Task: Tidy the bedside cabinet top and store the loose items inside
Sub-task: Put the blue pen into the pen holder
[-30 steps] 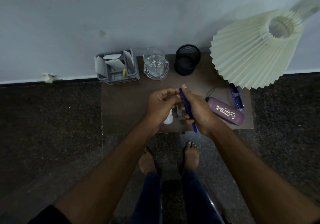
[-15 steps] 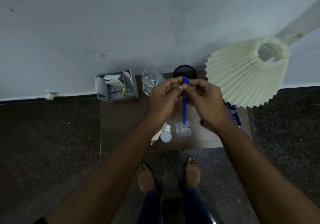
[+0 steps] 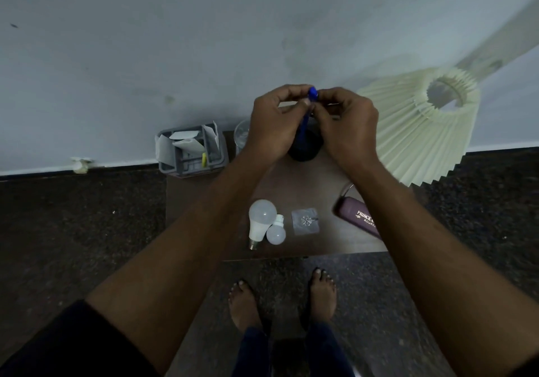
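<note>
Head view, looking down on the bedside cabinet; positions are given from the black mesh cup [image 3: 306, 150].

- A pleated cream lampshade [image 3: 420, 131] tilts to the right of the cup.
- The brown worktop [image 3: 309, 184] carries the cup at its rear edge, against the wall.
- A grey organiser [image 3: 191, 158] stands well left of the cup. Its compartments hold folded white paper slips [image 3: 180, 140] and one small yellow item [image 3: 204, 159].
- Both hands are raised just above the cup. The left hand [image 3: 271, 128] and right hand [image 3: 347, 125] each pinch the upper end of a blue pen [image 3: 305, 123] with curled fingertips.
- The pen hangs upright, its lower end pointing into the cup's mouth. Whether the tip is inside cannot be told, nor what the cup holds.
- A purple spectacle case [image 3: 357, 219] lies in front of the cup and to its right, partly under the right forearm.
- A clear glass [image 3: 240, 137] stands just left of the cup, mostly hidden by the left hand.
- A large white bulb [image 3: 261, 217] and a small white bulb [image 3: 276, 234] lie touching, in front and left of the cup.
- A small clear packet [image 3: 305, 221] lies directly in front of the cup, between the bulbs and the case.
</note>
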Demonstrator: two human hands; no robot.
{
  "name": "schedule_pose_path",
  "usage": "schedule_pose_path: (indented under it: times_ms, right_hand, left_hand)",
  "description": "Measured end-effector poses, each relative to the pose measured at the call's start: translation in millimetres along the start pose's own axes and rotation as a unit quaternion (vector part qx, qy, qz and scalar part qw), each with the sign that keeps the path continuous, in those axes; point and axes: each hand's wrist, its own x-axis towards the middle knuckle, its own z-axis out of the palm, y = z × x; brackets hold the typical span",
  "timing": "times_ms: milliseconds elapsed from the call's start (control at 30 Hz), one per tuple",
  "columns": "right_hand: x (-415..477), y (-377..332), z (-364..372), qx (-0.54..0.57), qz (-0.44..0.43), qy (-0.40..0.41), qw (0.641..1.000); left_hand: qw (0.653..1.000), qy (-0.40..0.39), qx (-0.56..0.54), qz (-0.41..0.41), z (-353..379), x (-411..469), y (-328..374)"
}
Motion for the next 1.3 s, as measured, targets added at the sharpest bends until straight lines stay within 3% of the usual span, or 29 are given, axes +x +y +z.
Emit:
schedule_pose_path:
  times_ms: [300,767,867,1067,1300]
  right_hand:
    - [-9,34,20,-0.09,0.024,-0.023,0.995]
    - [1,23,37,-0.168,0.095,-0.086,0.977]
    - [-9,24,37,-0.15,0.106,-0.098,0.978]
    - [-44,20,34,-0.069,0.086,-0.025,0.994]
    - [-85,17,29,0.057,0.157,-0.022,0.986]
  left_hand:
    - [0.994,-0.047,0.006,-0.102,8,-3,-35]
    - [0.986,-0.005,-0.04,-0.16,11,-4,-36]
    - [0.987,0.016,-0.055,-0.153,13,-11,-35]
    - [0.986,0.036,-0.081,-0.142,14,-34,-35]
    - [0.976,0.06,-0.122,-0.167,1,-70,-45]
